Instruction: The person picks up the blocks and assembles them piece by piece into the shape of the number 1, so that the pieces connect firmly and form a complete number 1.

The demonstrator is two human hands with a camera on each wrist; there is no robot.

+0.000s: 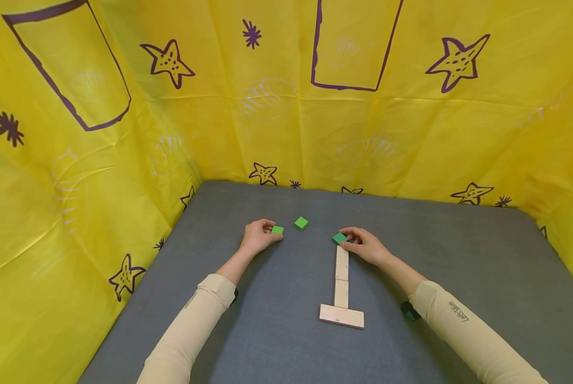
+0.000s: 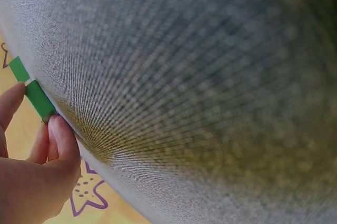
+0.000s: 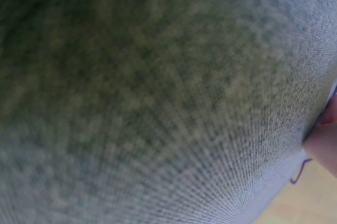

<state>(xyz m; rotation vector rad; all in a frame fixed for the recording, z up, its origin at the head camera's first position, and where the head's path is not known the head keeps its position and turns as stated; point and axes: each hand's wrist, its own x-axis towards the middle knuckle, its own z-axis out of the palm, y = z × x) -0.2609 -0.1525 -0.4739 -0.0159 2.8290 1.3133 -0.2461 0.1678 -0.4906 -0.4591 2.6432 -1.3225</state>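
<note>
My left hand (image 1: pixel 258 236) pinches a light green square block (image 1: pixel 277 230) between thumb and fingers, low over the grey table; the left wrist view shows this block (image 2: pixel 40 100) edge-on. A second light green block (image 1: pixel 301 223) lies just to its right. My right hand (image 1: pixel 366 246) holds a darker green block (image 1: pixel 340 238) by its right side, at the far end of a line of pale wooden planks (image 1: pixel 341 266). Across the near end of that line lies another plank (image 1: pixel 342 316). In the right wrist view only part of the right hand (image 3: pixel 325 134) shows, at the edge.
The grey tabletop (image 1: pixel 267 330) reaches back to a yellow curtain (image 1: pixel 276 133) printed with starfish and other purple drawings. The curtain also runs along the left side and the far right.
</note>
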